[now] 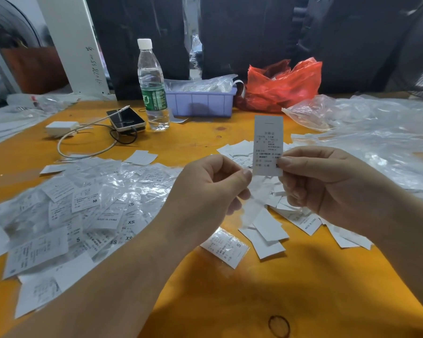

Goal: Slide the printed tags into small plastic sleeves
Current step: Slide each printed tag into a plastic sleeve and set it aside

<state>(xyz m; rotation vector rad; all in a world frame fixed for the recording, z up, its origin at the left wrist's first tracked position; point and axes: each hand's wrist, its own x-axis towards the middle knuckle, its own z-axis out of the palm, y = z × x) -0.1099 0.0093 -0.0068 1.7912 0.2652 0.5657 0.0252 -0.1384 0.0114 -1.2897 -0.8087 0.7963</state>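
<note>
the right hand [327,184] pinches a printed tag [268,145] by its lower right edge, so the tag stands tall above the yellow table [315,276]. the left hand [205,191] is curled just beside the tag's bottom end and pinches a thin clear sleeve [253,206] that hangs down. the tag's long way runs up and down, right above the sleeve, so i think it will slide down into it.

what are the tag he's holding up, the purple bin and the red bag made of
Tag: matte white paper or thin card, stands stiff, printed text. Purple bin: looks like rigid moulded plastic with ribbed walls. Red bag: thin glossy plastic film, crinkled and translucent.
</note>
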